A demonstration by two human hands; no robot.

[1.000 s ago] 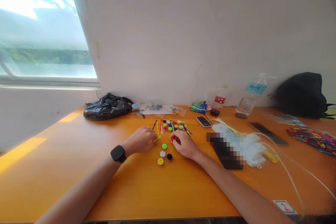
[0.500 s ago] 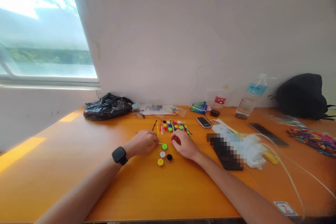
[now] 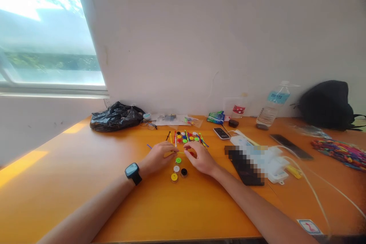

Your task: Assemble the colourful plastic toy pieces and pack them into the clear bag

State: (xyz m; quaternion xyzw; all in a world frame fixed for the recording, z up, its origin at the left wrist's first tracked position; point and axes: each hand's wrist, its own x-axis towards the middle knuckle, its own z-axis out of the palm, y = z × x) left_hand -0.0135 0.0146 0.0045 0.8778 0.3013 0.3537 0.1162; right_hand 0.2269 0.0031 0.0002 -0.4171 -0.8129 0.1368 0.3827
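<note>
My left hand (image 3: 159,156), with a black watch on the wrist, rests on the orange table (image 3: 85,183), its fingers pinched on a thin green stick whose tip points at a green disc (image 3: 178,160). My right hand (image 3: 200,157) is curled close beside it, fingers closed around a small red piece. Just below the hands lie a white disc (image 3: 176,168), a yellow disc (image 3: 174,177) and a black disc (image 3: 184,172). Behind the hands sits a cluster of several coloured discs and sticks (image 3: 187,137). A blue stick (image 3: 149,146) lies left of my left hand.
A black plastic bag (image 3: 116,116) and glasses (image 3: 148,124) sit at the back left. To the right are a phone (image 3: 221,133), a blurred dark-and-white object (image 3: 251,160), white cables (image 3: 314,187), a water bottle (image 3: 273,106), a black bag (image 3: 328,103) and a colourful heap (image 3: 340,149).
My left hand has turned the green stick from pointing up-right to lying level toward the green disc. Both hands have drawn closer together. The blue stick has come into view.
</note>
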